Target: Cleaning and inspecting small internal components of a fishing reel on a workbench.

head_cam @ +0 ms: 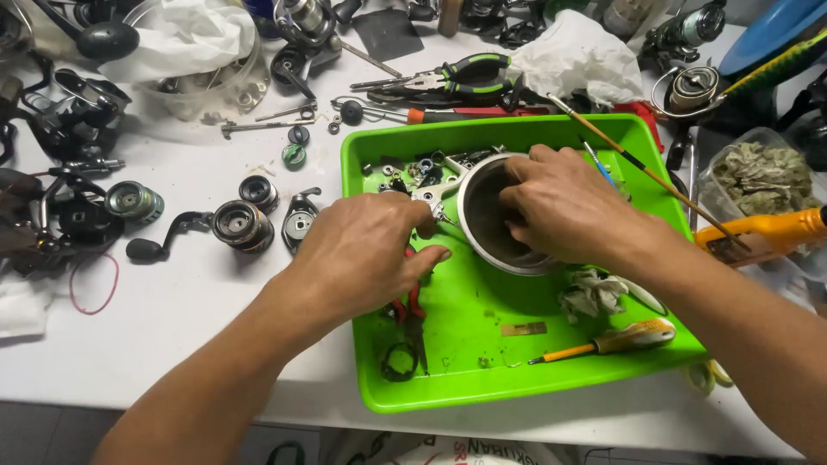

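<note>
Bare forearms entering from bottom edge. Left hand (366,250) lying over red-handled pliers (412,301) at left side of green tray (448,379), fingers curled, tips pinching small silver reel part (431,200). Right hand (560,202) reaching into metal bowl (482,226) at tray centre, fingertips hidden inside, grip impossible to tell. Orange-handled screwdriver (616,342) and crumpled rag (590,294) on tray floor below bowl. Reel spools (243,224) on white table (172,319), left of tray.
</note>
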